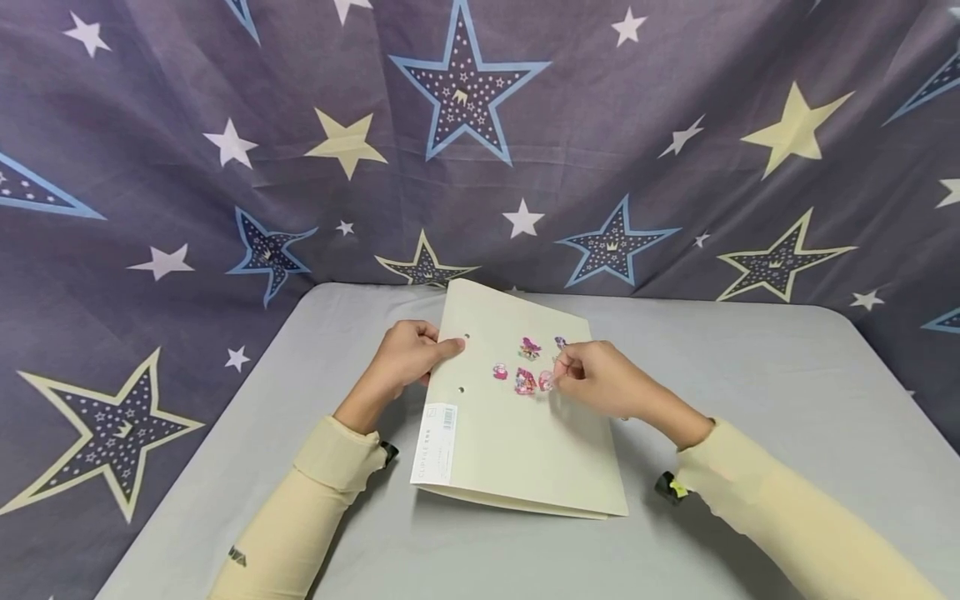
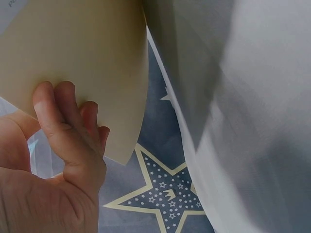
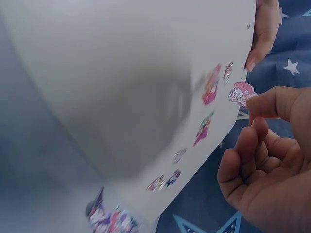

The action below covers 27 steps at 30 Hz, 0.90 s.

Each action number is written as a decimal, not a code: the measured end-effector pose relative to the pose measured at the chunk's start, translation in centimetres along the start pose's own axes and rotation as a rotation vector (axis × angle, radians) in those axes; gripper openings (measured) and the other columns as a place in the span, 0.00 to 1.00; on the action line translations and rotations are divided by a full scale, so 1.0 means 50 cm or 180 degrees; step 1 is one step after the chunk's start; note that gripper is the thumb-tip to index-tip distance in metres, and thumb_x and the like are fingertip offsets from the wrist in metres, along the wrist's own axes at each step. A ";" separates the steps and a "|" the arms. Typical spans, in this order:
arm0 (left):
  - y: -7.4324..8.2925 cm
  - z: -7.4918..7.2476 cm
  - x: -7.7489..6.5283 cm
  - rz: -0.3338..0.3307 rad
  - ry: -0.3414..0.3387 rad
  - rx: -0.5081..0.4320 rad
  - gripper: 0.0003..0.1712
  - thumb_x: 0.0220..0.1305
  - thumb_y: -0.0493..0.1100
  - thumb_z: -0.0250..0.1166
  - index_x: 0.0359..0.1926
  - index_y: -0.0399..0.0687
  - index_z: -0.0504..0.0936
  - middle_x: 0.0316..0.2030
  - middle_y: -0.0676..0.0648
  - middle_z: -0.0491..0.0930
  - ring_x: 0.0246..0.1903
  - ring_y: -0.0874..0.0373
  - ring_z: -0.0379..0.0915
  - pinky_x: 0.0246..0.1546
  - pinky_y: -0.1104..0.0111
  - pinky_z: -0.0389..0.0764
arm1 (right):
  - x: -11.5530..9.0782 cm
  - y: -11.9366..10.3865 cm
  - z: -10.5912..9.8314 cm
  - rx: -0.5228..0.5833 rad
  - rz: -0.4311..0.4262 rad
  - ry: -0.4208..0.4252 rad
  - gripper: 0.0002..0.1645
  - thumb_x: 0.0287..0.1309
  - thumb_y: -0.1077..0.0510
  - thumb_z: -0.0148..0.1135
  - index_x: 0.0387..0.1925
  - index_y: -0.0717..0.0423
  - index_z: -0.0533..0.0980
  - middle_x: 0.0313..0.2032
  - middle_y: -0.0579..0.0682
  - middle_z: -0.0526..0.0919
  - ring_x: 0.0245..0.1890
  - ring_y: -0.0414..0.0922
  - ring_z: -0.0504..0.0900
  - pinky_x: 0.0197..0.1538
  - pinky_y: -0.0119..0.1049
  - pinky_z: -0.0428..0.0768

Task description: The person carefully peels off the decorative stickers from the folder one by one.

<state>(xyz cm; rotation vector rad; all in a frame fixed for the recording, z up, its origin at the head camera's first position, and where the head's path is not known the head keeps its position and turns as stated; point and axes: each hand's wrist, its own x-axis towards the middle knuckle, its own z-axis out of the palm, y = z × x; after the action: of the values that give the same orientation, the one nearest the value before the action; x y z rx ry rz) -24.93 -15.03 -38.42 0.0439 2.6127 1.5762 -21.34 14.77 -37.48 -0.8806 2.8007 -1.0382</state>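
Note:
My left hand (image 1: 408,354) grips a cream clip file folder (image 1: 517,450) by its left edge, thumb on the front cover and fingers behind it. Those fingers lie against the folder's back (image 2: 112,58) in the left wrist view. Over the cover, my right hand (image 1: 611,379) pinches a small pink cartoon sticker (image 3: 240,92) between thumb and fingers. Several colourful stickers are on the cover, among them a purple-and-pink one (image 1: 529,347), a pink-red one (image 1: 525,382) and a small pink one (image 1: 500,372). The folder is tilted up off the table, its lower edge toward me.
A grey-covered table (image 1: 750,375) lies under the folder. Behind it hangs a dark star-patterned cloth (image 1: 480,183). More stickers (image 3: 112,221) show beyond the folder's edge in the right wrist view. A white barcode label (image 1: 435,442) is on the cover's lower left.

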 end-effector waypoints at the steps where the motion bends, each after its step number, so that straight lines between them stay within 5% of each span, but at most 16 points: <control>1: 0.000 0.000 0.000 0.0000 -0.0005 -0.0008 0.20 0.53 0.52 0.71 0.33 0.39 0.80 0.23 0.43 0.82 0.19 0.52 0.79 0.25 0.50 0.82 | -0.002 0.004 -0.001 -0.0016 0.0014 0.0003 0.07 0.54 0.65 0.57 0.25 0.50 0.76 0.15 0.43 0.68 0.16 0.36 0.63 0.21 0.29 0.63; 12: -0.004 -0.001 0.000 0.0020 -0.0005 0.0002 0.20 0.54 0.52 0.70 0.32 0.39 0.80 0.23 0.43 0.82 0.19 0.51 0.80 0.26 0.48 0.81 | -0.033 0.083 -0.028 -0.0153 0.0317 0.0067 0.05 0.52 0.63 0.58 0.23 0.52 0.76 0.16 0.43 0.72 0.15 0.38 0.68 0.21 0.32 0.69; 20: -0.003 -0.004 -0.001 -0.0004 -0.0001 0.0010 0.19 0.54 0.52 0.70 0.33 0.39 0.80 0.24 0.43 0.82 0.19 0.51 0.80 0.21 0.56 0.82 | -0.051 0.132 -0.047 -0.0352 0.0463 0.0093 0.06 0.51 0.63 0.58 0.22 0.53 0.75 0.17 0.43 0.74 0.16 0.39 0.68 0.22 0.32 0.69; 27: -0.001 -0.002 -0.001 -0.0006 0.0004 0.0022 0.19 0.54 0.52 0.70 0.33 0.39 0.80 0.24 0.43 0.82 0.19 0.52 0.80 0.25 0.50 0.82 | -0.062 0.171 -0.060 -0.0460 0.0572 0.0047 0.08 0.52 0.63 0.56 0.20 0.53 0.74 0.16 0.43 0.73 0.17 0.40 0.68 0.25 0.33 0.68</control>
<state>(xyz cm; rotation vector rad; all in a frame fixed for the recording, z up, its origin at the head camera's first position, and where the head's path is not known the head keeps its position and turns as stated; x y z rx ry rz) -24.87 -15.14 -38.42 0.0406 2.6185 1.5670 -23.64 23.44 -40.86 -0.6178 2.9311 -0.8307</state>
